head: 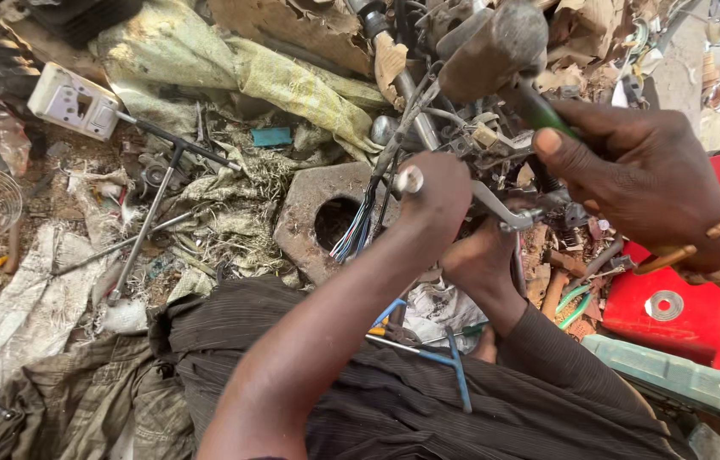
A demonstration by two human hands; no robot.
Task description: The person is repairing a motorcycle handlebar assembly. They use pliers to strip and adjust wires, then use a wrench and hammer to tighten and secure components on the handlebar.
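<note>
Right hand (633, 170) has a tight grip on a green-handled hammer (496, 43), head raised over the metal assembly (479, 145). Left hand (437, 192) is clamped on that part, holding it by the wires (356, 230), above a plate with a hole (317, 217) on the ground

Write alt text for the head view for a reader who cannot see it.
The left hand steadies a tangled metal assembly with a silver lever and coloured wires, while the right hand holds a green-handled hammer above it. Scrap, cloth and a red box lie around.
</note>
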